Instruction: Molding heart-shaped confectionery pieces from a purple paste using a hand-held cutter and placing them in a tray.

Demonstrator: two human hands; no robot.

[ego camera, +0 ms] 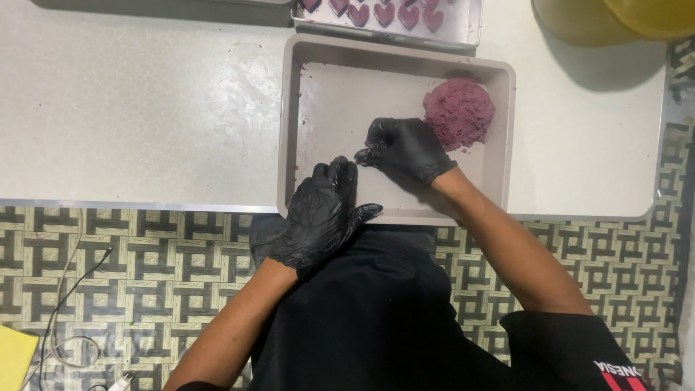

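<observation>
A black garment (376, 318) on the person's lap fills the lower middle of the view, nearest the camera, with bare forearms reaching up from it. Under it lies a floor mat (145, 268) patterned in cream and dark interlocking squares; a thin white cable (61, 318) loops across its left part and a yellow corner (13, 355) shows at the bottom left edge.

Above the mat runs a low, pale, speckled surface (145, 108), its front edge straight and its right corner rounded. On it stands a rectangular beige tray (287, 130). The left hand (322, 213), in a black glove, rests over the tray's near rim, its fingers curled loosely with nothing visible in them. The right hand (405, 148), also gloved in black, is inside the tray, fingertips pinched together on a small bit of purple dough. The mound of purple dough (458, 112) sits in the tray's far right corner, touching the back of the right hand.

Behind the tray, a metal pan (463, 29) holds dark pink heart shapes (384, 13). A yellow tub (601, 20) stands at the top right.
</observation>
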